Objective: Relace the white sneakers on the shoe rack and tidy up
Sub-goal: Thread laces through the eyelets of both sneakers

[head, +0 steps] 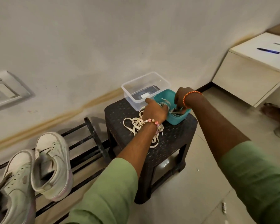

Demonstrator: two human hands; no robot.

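Your two hands are working at the teal box, which stands on the dark plastic stool close to the wall. Your left hand, with a bead bracelet on the wrist, rests at the near-left rim of this box, its fingers curled over the rim toward the laces inside; whether it really grasps a lace, I cannot tell. Your right hand, with an orange thread on the wrist, reaches down into the box and its fingertips pinch a pale lace there. More white laces lie in a loose heap on the stool top, just beside the box and partly under your left wrist. A clear plastic container stands behind the teal box, touching it, with something dark on its bottom. The two white sneakers stand without laces on the black shoe rack at your left, side by side. At the far right, a white cabinet carries a blue pen.
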